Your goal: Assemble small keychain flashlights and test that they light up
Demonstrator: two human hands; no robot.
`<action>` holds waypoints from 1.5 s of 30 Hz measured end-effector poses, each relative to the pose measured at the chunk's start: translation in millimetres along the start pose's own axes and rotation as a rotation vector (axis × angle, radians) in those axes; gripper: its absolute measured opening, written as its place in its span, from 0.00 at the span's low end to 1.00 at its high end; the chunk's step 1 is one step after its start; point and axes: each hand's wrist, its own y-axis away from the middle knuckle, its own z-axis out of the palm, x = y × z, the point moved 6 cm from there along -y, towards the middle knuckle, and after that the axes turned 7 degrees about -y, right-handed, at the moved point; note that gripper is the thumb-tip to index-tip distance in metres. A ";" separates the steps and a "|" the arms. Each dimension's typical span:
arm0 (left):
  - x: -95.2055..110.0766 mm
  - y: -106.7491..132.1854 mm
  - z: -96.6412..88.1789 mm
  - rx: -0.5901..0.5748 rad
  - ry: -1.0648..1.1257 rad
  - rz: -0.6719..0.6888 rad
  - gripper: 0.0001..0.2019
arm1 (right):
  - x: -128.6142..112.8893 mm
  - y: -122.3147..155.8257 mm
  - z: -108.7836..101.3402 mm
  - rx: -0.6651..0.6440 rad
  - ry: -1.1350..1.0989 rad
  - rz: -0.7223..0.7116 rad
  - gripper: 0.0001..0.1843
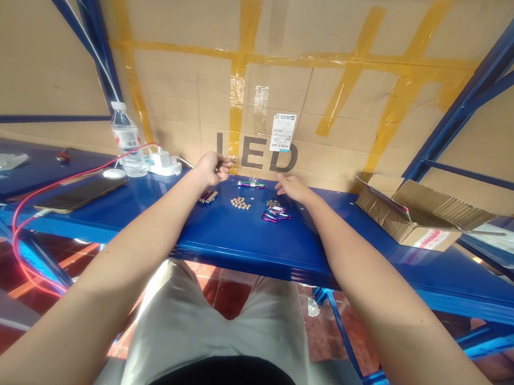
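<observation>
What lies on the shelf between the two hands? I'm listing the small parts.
In the head view, a heap of small silver pieces lies between left hand and right hand.

Blue shelf (236, 232): glossy painted metal. Backing board (336, 92): matt cardboard w/ shiny tape. Carabiners (275, 213): shiny metal.

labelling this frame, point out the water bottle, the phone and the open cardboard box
water bottle (126, 141): head view, on the label band at mid-body
phone (81, 194): head view, middle of the dark screen
open cardboard box (408, 223): head view, on the near side wall
</observation>
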 end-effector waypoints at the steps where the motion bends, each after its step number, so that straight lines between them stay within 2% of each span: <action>1: -4.4 2.5 5.3 -0.024 -0.071 -0.057 0.05 | 0.7 -0.2 0.2 -0.005 0.002 0.000 0.32; 3: -7.2 8.9 18.4 -0.085 -0.288 -0.068 0.07 | 2.4 -1.6 1.3 -0.019 -0.006 -0.008 0.33; 5: -7.0 16.3 33.4 -0.171 -0.446 -0.015 0.07 | 4.0 -3.3 2.7 -0.027 -0.019 -0.016 0.34; 9: -7.0 28.4 51.8 -0.269 -0.598 0.079 0.06 | 0.9 -3.0 5.1 -0.016 -0.011 -0.025 0.30; 13: -5.8 33.5 58.4 -0.261 -0.561 0.134 0.06 | -22.7 6.1 11.4 -0.040 0.061 -0.139 0.17; 18: -3.0 34.0 65.5 -0.212 -0.459 0.240 0.08 | -56.0 23.3 26.3 -0.109 0.004 -0.245 0.08; 19: -2.6 33.9 66.5 -0.196 -0.470 0.265 0.09 | -59.8 26.0 30.5 -0.125 -0.012 -0.251 0.08; 21: -2.0 34.8 70.2 -0.190 -0.491 0.320 0.13 | -64.6 29.3 38.4 -0.128 -0.031 -0.264 0.15; 23: -2.4 36.8 76.3 -0.230 -0.488 0.359 0.18 | -67.0 29.5 44.2 -0.093 -0.059 -0.286 0.19; 26: -3.5 39.3 84.6 -0.303 -0.488 0.382 0.22 | -69.2 26.8 48.3 -0.044 -0.156 -0.345 0.10; 27: -3.6 39.3 85.5 -0.311 -0.508 0.383 0.23 | -68.8 25.4 48.4 -0.037 -0.173 -0.351 0.08; 29: -2.6 37.6 81.8 -0.275 -0.601 0.390 0.24 | -64.6 22.2 46.2 -0.022 -0.155 -0.307 0.11; 31: -0.3 35.1 72.1 -0.190 -0.762 0.401 0.26 | -57.6 19.7 41.1 0.001 -0.110 -0.221 0.16; 33: 0.1 33.2 62.1 -0.142 -0.976 0.393 0.22 | -51.5 18.8 35.9 0.009 -0.092 -0.156 0.17; 36: -10.7 31.8 54.6 -0.286 -1.216 0.261 0.13 | -45.6 18.3 32.7 -0.017 -0.086 -0.108 0.11; 38: -15.6 31.8 52.5 -0.362 -1.289 0.210 0.11 | -42.7 17.6 32.7 -0.032 -0.063 -0.091 0.11; 42: -19.5 29.7 53.2 -0.432 -1.269 0.186 0.15 | -40.8 15.8 33.9 -0.035 0.001 -0.115 0.22; 45: -23.8 26.2 51.9 -0.457 -1.227 0.146 0.16 | -39.1 14.4 36.6 -0.067 0.021 -0.126 0.24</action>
